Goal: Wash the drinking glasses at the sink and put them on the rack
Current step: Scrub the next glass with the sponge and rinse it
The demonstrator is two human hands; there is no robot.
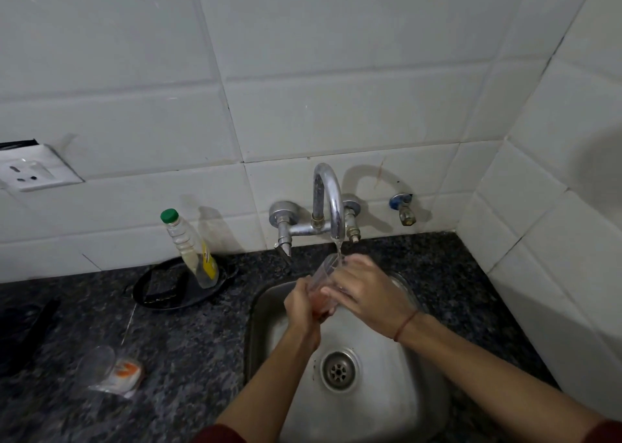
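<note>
A clear drinking glass (324, 272) is tilted under the running tap (331, 203), over the steel sink (414, 385). Water streams from the spout onto its rim. My left hand (303, 306) grips the glass at its base. My right hand (363, 291) is wrapped over its upper side, fingers on the rim. A second clear glass (96, 367) stands on the dark granite counter (188, 341) at the left, beside a small orange and white packet (126, 372).
A bottle with a green cap (192, 247) leans in a black pan (178, 282) behind the counter. A black object (23, 335) lies at the far left. A wall socket (30, 171) and a small brass valve (405, 208) are on the tiled wall.
</note>
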